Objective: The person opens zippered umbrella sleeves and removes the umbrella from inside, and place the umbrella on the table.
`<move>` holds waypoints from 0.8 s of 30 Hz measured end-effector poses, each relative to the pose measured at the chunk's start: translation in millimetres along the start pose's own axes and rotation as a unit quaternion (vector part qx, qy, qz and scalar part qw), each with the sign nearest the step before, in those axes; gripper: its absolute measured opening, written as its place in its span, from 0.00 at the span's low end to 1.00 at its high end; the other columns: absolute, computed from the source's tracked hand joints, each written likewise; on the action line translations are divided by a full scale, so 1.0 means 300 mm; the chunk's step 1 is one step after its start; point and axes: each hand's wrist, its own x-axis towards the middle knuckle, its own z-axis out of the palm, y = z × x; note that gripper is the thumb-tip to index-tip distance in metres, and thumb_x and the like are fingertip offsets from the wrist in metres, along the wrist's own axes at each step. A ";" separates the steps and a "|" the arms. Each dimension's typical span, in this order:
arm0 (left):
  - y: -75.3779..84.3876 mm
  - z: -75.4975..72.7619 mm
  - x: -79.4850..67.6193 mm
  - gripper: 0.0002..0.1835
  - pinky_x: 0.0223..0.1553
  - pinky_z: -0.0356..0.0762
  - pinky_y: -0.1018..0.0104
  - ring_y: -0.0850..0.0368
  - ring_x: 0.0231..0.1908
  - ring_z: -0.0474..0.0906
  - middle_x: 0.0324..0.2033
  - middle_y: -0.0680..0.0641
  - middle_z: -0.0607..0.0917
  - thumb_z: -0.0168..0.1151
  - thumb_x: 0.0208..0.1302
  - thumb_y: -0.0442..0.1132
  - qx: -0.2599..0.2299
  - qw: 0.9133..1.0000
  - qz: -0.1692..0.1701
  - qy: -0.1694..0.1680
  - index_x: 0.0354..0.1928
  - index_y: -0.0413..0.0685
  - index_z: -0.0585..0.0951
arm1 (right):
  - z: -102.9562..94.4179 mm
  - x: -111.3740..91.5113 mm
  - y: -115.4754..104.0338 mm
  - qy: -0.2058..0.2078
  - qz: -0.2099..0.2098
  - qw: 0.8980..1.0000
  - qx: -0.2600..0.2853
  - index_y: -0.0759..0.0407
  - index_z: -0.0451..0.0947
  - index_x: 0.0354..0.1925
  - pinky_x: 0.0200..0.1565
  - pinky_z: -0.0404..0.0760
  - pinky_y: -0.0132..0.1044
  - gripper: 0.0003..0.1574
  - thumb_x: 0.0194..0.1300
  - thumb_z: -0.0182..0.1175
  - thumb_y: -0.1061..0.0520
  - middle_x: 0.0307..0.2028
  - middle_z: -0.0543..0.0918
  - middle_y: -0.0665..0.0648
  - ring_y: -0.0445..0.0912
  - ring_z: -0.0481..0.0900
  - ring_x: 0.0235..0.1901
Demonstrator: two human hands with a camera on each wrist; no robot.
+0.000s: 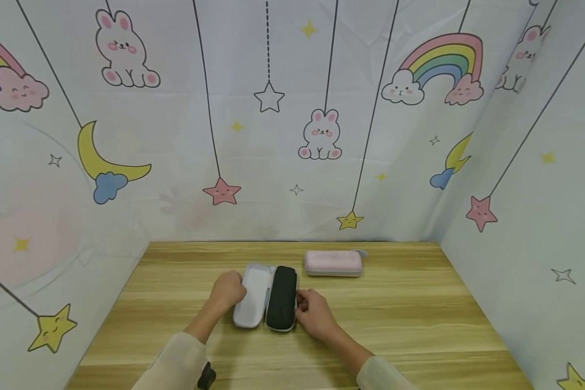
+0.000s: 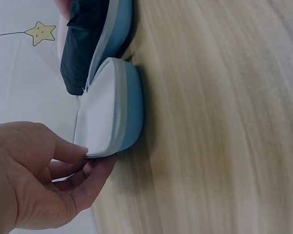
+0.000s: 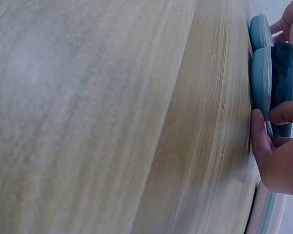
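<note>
An opened zip case [image 1: 252, 298], pale inside and light blue outside, lies spread on the table with its two halves side by side. In its right half sits a dark folded fabric bundle [image 1: 283, 298], black-green and creased; its exact kind I cannot tell. My left hand [image 1: 228, 290] pinches the outer rim of the left half between thumb and fingers, plain in the left wrist view beside the blue shell [image 2: 133, 107]. On the other side, my right hand [image 1: 316, 314] grips the right half's outer rim, thumb near the dark bundle [image 3: 283, 73].
Behind and to the right lies a closed pink case [image 1: 333, 262] with a small tab at its end. The wooden table [image 1: 395, 319] meets a patterned curtain [image 1: 273, 216] at the back and sides. A black object [image 1: 207, 376] shows by the left sleeve.
</note>
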 end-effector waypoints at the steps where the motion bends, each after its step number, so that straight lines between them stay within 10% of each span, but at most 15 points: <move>1: -0.005 0.005 0.002 0.10 0.19 0.71 0.66 0.54 0.19 0.72 0.17 0.48 0.76 0.55 0.51 0.26 0.000 1.000 0.000 0.000 0.17 0.43 0.74 | 0.000 0.001 -0.001 -0.001 0.000 1.000 -0.002 0.76 0.72 0.61 0.34 0.80 0.30 0.32 0.57 0.60 0.71 0.42 0.79 0.62 0.44 0.80 0.36; 12: -0.035 0.027 0.005 0.22 0.15 0.54 0.72 0.62 0.13 0.57 0.10 0.55 0.60 0.53 0.53 0.24 -0.018 1.000 0.005 0.014 0.11 0.52 0.60 | -0.002 -0.003 -0.003 0.000 -0.004 1.000 -0.002 0.76 0.72 0.61 0.32 0.80 0.31 0.32 0.56 0.60 0.72 0.42 0.79 0.63 0.43 0.80 0.34; 24: -0.057 0.023 0.006 0.08 0.22 0.73 0.65 0.54 0.22 0.75 0.23 0.44 0.82 0.55 0.54 0.26 -0.029 0.999 0.010 0.023 0.31 0.33 0.84 | 0.006 -0.006 -0.010 -0.007 0.012 0.999 0.037 0.76 0.69 0.63 0.30 0.82 0.31 0.31 0.62 0.58 0.73 0.45 0.77 0.64 0.42 0.79 0.33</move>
